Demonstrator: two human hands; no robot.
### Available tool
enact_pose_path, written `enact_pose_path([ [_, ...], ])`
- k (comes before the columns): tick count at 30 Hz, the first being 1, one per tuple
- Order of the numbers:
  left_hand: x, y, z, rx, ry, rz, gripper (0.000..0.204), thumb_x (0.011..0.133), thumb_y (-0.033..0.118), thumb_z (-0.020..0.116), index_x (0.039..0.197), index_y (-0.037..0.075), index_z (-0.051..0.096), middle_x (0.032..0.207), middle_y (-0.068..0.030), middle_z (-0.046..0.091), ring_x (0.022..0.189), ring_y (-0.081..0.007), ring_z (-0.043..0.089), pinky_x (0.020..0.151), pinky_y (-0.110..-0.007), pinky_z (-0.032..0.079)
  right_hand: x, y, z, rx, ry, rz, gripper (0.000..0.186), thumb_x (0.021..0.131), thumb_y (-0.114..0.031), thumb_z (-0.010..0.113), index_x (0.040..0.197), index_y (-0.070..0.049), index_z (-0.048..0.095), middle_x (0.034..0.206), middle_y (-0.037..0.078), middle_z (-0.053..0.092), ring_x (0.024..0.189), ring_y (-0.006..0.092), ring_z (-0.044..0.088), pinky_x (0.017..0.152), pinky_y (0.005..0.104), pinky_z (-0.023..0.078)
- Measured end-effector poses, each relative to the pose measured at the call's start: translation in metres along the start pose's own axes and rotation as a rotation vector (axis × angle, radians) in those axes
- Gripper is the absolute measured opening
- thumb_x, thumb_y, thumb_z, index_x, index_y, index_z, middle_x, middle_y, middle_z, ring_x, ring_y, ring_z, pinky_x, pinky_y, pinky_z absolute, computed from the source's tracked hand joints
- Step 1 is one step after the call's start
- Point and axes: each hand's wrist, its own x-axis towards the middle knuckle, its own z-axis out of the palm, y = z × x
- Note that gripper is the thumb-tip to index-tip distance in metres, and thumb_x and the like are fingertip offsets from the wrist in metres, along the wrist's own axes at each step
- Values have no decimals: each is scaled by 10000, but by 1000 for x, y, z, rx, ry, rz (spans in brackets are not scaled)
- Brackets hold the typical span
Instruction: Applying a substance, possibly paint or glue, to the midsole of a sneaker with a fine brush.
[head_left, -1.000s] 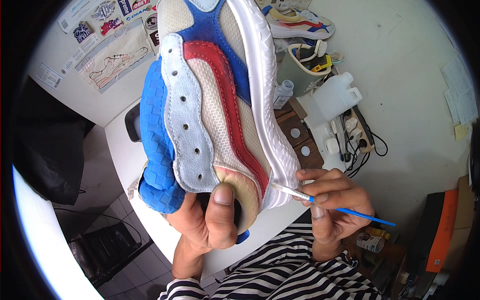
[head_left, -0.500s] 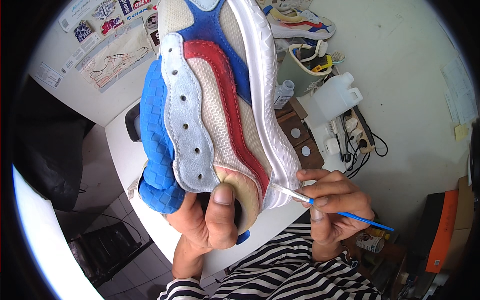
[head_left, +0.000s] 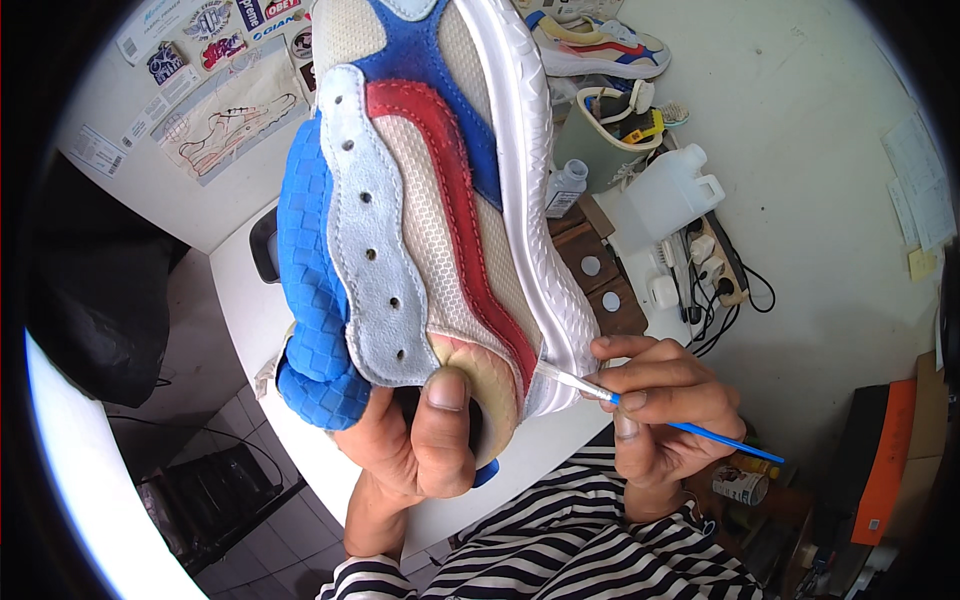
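A sneaker point(head_left: 425, 210) in cream mesh with red, blue and pale blue panels fills the middle of the view, its toe up and its white sole to the right. My left hand point(head_left: 415, 440) grips it by the heel opening, thumb outside and fingers inside. A bright blue woven piece point(head_left: 312, 250) bulges along the lace side. Between thumb and fingers my right hand point(head_left: 680, 410) pinches a thin paintbrush point(head_left: 715, 438) with a blue handle. Its pale bristles touch the heel, where the red panel meets the white sole.
Behind on the white table point(head_left: 245, 310) stand another sneaker point(head_left: 600, 48), a bin of tools point(head_left: 590, 150), a small bottle point(head_left: 567, 188), a white jug point(head_left: 672, 190) and a power strip point(head_left: 735, 280) with tangled cables. An orange-edged box point(head_left: 885, 460) is at far right.
The brush and my right hand have shifted slightly left along the heel edge. The sneaker and my left hand are nearly still.
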Motion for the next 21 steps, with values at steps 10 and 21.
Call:
enact_pose_path([
  [10, 1, -3, -3, 76, -42, 96, 611, 886, 199, 474, 1365, -178, 440, 1338, -278, 569, 1276, -341, 548, 1136, -421, 360, -6, -2, 1, 36, 32, 64, 129, 905, -66, 646, 934, -7, 535, 824, 185, 675, 722, 230, 658, 810, 484, 606],
  [21, 1, -2, -5, 133, -46, 107, 661, 873, 255, 502, 1365, -181, 442, 1336, -275, 573, 1270, -338, 551, 1133, -409, 352, -1, 2, 2, 83, 91, 31, 121, 805, 16, 666, 897, 40, 590, 759, 206, 693, 678, 283, 721, 679, 432, 636],
])
